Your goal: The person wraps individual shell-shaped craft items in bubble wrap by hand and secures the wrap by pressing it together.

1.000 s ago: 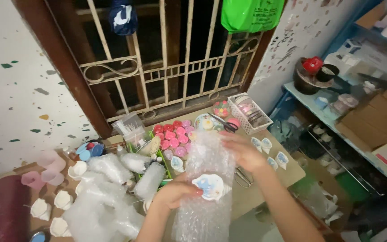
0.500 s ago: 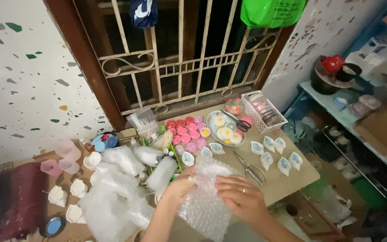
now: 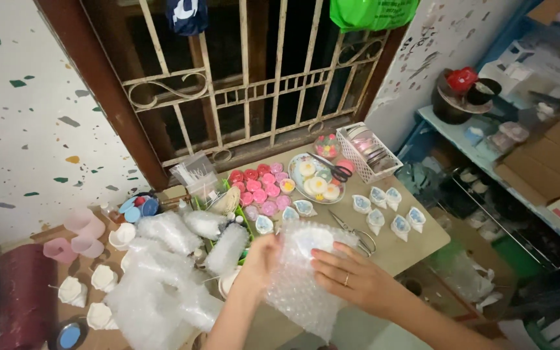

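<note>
- Bubble-wrap sheet (image 3: 299, 285), near edge of the table (image 3: 416, 249), between both hands; folded over a small pale piece, blue-and-white, dimly visible through the film near the upper fold. Risk, as judged: loose lower flap hanging past the table edge, liable to spring open and let the piece slide out toward the floor.
- Right hand (image 3: 351, 280): palm down, fingers spread flat over the right side of the wrap, ring on one finger, wrist entering from the lower right. Pressing, not clenched. Risk: too firm a press on a brittle moulded piece, chipping likely.
- Left hand (image 3: 257, 262): curled round the left edge of the wrap, fingers mostly hidden behind the film; grasp on the sheet, forearm rising from the bottom edge.
- Wrapped bundles (image 3: 170, 272), just left of the left hand, heaped at the table's left side. Risk: left elbow swinging out, bundles nudged off the near edge.
- Metal scissors (image 3: 351, 230), just beyond the right fingertips, blades toward the far edge. Risk: film snagged or fingers caught on a forward reach.
- Small white shell-shaped pieces with blue centres (image 3: 390, 210), right side of the table, apart from the wrap.
- Pink and red round pieces (image 3: 260, 188), mid-table, far side.
- Oval plate (image 3: 296, 181) with pale pieces, and a white wire basket (image 3: 371, 152), far right corner beneath the barred window (image 3: 247, 84).
</note>
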